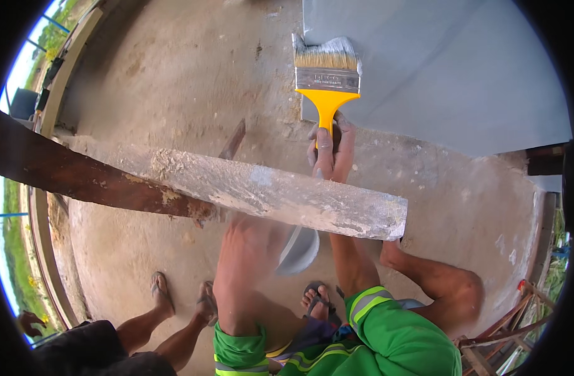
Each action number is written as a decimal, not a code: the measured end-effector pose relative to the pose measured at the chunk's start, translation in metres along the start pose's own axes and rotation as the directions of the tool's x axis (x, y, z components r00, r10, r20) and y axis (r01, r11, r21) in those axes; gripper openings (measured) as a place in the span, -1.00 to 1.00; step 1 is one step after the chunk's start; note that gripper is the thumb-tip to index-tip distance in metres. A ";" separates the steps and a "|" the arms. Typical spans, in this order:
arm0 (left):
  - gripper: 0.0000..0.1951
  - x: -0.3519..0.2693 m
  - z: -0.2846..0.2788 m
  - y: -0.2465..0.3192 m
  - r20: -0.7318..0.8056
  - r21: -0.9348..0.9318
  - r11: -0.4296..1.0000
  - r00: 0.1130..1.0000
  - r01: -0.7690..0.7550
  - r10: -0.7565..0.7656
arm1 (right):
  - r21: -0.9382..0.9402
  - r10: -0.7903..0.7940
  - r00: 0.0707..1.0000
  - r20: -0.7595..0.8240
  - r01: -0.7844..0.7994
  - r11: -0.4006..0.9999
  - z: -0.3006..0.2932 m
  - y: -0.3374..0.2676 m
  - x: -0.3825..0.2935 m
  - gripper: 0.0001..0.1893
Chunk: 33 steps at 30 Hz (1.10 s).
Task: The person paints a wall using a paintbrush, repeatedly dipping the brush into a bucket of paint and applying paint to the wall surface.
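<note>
My right hand (333,152) grips the yellow handle of a wide paintbrush (328,96). Grey-white paint coats the bristle tips, which lie at the left edge of a smooth grey painted surface (437,80). My right forearm passes beneath a crusted wooden plank (287,195), nearer the camera. My left forearm (251,254) reaches up to the same plank; the hand is hidden behind it, so its hold does not show. Between my forearms is a pale round container (302,251), partly covered by the plank.
A dark brown timber (89,181) meets the plank at the left. Another person's sandalled feet (162,291) stand at lower left. A wooden rail (66,80) runs along the left edge. Slats of a wooden frame (498,329) show at lower right.
</note>
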<state>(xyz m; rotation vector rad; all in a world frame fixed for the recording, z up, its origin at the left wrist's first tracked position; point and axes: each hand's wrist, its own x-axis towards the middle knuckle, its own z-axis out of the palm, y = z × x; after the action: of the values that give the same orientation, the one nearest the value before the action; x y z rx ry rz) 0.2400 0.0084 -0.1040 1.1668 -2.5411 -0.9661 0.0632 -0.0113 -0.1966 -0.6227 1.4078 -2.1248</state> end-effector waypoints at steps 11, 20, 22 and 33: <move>-0.79 -0.001 0.003 0.027 0.112 -0.013 0.997 0.991 0.071 -0.069 | -0.028 0.352 0.922 -0.161 -0.360 0.932 -0.071 0.138 -0.018 -0.68; -0.70 0.002 0.004 0.018 0.204 -0.159 0.984 0.978 0.083 -0.049 | -0.203 0.175 0.975 -0.139 -0.201 0.958 -0.068 0.025 -0.047 -0.57; -0.69 0.008 0.007 0.022 0.241 -0.191 0.982 0.970 0.008 0.039 | -0.586 -0.213 0.975 -0.071 0.131 0.799 -0.116 0.030 -0.034 -0.54; -0.71 0.005 0.033 0.008 0.414 -0.303 0.950 0.888 -0.073 0.200 | -0.439 -0.367 0.929 -0.034 0.316 0.841 -0.103 -0.255 -0.041 -0.73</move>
<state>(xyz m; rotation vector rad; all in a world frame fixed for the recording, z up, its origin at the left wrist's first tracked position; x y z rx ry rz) 0.2186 0.0245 -0.1249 0.7366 -2.6365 -1.6473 -0.0113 0.1714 -0.0002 -0.9973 1.9846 -2.1506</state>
